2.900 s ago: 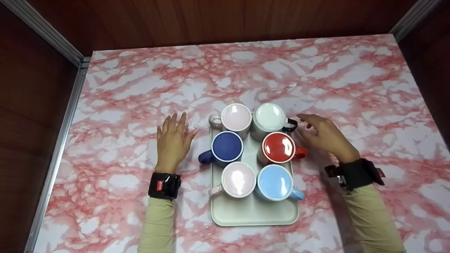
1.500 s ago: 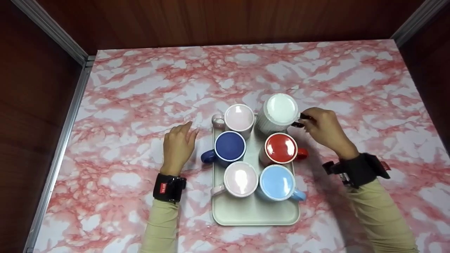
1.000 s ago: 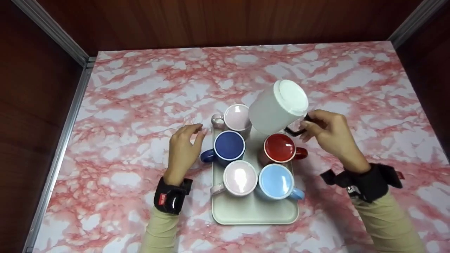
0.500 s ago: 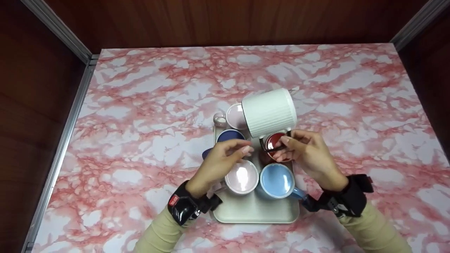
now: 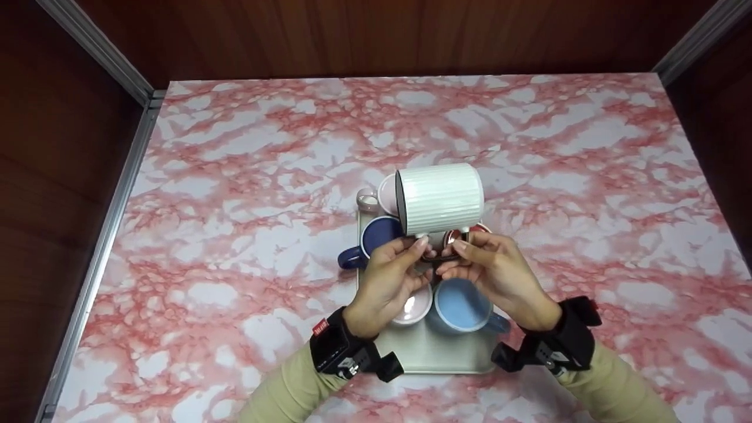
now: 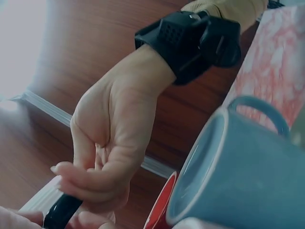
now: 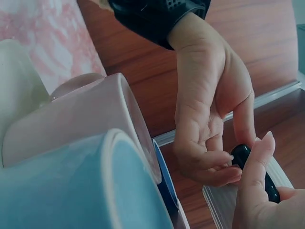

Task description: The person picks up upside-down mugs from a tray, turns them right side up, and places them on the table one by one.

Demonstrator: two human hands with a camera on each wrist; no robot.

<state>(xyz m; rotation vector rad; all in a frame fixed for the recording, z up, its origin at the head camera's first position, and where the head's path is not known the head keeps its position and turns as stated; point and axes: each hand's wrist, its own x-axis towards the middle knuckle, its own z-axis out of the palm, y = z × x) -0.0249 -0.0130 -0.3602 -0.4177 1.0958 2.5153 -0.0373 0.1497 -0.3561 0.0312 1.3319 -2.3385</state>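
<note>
A white ribbed mug (image 5: 443, 198) with a black handle (image 7: 240, 155) is held on its side above the tray, mouth to the left. My left hand (image 5: 388, 282) pinches the handle near the mouth end. With thumb and curled fingers, my right hand (image 5: 502, 276) grips the same handle near the base end. Below them, upside-down mugs stand on the pale tray (image 5: 437, 358): a blue mug (image 5: 379, 238), a light blue mug (image 5: 464, 308), a red mug (image 5: 480, 228) mostly hidden, and two pink ones, the nearer pink mug (image 5: 416, 308) partly covered by my left hand.
The other pink mug (image 5: 388, 194) stands at the tray's far left, partly behind the white mug. Around the tray spreads a red-and-white marbled tabletop (image 5: 264, 194). Dark wooden panels (image 5: 376, 35) rise at the back and sides.
My right hand took the white mug's handle, lifted it off the tray and tipped it onto its side. My left hand came in from the left and took hold of the handle too.
</note>
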